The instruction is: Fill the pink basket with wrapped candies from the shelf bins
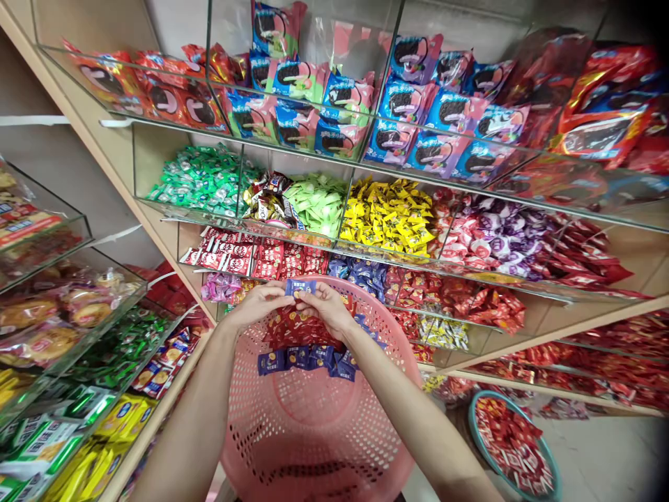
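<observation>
Both hands meet above the far part of a pink perforated plastic basket [318,460]. Between them is a small blue candy packet [300,286]. My left hand [260,304] pinches its left side with closed fingers. My right hand [325,307] grips the packet's right side, fingers curled. Below the hands, red candy packets [287,330] lie in the basket. In front of them sit several blue candy packets [299,358] in a rough row, and a few more blue ones lie to the right, partly behind my right forearm.
Glass-fronted shelves ahead hold green sweets [201,180], yellow sweets [387,217], purple sweets [515,233] and wrapped cookies [405,101]. Blue packets [366,277] fill a bin just behind the basket. A side shelf [73,328] stands left. A teal basket [552,453] of red packets is on the floor, right.
</observation>
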The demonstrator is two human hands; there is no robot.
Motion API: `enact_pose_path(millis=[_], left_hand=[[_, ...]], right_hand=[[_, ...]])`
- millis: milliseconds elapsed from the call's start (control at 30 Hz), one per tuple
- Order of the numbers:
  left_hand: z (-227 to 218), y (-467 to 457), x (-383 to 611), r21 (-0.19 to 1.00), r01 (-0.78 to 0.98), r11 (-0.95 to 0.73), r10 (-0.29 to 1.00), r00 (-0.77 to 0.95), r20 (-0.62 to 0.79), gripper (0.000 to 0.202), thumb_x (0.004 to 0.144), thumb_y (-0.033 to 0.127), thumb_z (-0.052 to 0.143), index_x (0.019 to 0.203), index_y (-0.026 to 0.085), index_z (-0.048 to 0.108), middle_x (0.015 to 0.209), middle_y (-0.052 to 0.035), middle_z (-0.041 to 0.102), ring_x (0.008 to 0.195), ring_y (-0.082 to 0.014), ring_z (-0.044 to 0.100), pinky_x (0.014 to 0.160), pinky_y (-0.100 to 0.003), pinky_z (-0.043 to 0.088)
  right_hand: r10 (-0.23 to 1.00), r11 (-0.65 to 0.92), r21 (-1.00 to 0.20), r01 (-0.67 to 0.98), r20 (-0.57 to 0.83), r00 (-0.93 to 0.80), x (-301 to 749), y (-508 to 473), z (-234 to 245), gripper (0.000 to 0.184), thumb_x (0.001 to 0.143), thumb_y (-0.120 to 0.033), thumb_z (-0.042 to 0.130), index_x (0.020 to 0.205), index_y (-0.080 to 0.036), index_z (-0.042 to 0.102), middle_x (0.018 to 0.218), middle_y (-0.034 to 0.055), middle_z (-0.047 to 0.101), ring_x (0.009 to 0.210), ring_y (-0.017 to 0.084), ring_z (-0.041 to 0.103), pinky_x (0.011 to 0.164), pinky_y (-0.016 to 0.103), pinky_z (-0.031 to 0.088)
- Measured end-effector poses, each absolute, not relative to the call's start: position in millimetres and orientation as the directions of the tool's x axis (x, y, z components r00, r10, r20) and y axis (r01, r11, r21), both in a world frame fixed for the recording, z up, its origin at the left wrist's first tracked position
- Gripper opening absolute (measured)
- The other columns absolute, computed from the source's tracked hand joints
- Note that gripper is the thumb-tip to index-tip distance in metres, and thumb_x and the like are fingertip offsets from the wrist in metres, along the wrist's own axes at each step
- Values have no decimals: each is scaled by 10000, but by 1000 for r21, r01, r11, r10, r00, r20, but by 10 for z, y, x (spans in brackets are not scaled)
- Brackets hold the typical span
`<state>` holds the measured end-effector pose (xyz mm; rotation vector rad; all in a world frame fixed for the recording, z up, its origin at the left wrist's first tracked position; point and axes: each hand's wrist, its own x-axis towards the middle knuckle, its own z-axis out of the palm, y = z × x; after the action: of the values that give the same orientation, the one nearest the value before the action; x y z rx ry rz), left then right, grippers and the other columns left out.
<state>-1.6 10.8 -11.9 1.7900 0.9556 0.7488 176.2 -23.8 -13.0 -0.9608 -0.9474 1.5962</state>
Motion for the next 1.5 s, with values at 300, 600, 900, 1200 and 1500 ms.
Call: enact_pose_path(millis=[300,600,900,1200,1500], left_hand=[[42,44,5,927,320,-196,873,487,17,324,772,493,528,852,226,692,1037,-22,650,999,-187,556,922,-327,375],[87,9,24,922,344,-178,889,459,0,378,784,520,485,834,211,696,1023,-20,667,1017,-205,560,938,-321,384],[60,19,26,927,331,-177,893,450,10,419,770,554,483,845,202,699,1038,-29,667,1044,-225,551,974,-342,361],[14,26,42,925,345,-159,905,426,-3,403,760,562,498,837,223,703,1031,-7,670,1042,-219,553,978,-325,351],[-3,34,36,924,343,-172,898,441,3,400,769,546,496,860,212,698,1061,-20,661,1048,-211,548,970,-315,359]], right_hand=[[995,-93,-963,-252,-79,-62,2173,-412,-67,276,643,-328,728,813,-177,571,691,-42,601,549,51,522,481,151,397],[962,-256,-941,-219,-226,-154,2577,-751,-236,320,677,-395,700,857,-198,522,583,-81,496,410,33,375,387,167,256],[926,-185,-981,64,-196,-322,2541,-865,-313,327,712,-463,627,935,-230,575,883,-6,556,671,109,500,541,223,444],[948,133,-808,574,-64,-310,2414,-826,-682,289,708,-282,648,960,-188,541,727,-46,531,644,101,467,571,203,351],[915,312,-375,873,-128,-382,2238,-884,-613,155,854,-231,488,995,-195,541,999,61,617,899,168,593,719,239,399]])
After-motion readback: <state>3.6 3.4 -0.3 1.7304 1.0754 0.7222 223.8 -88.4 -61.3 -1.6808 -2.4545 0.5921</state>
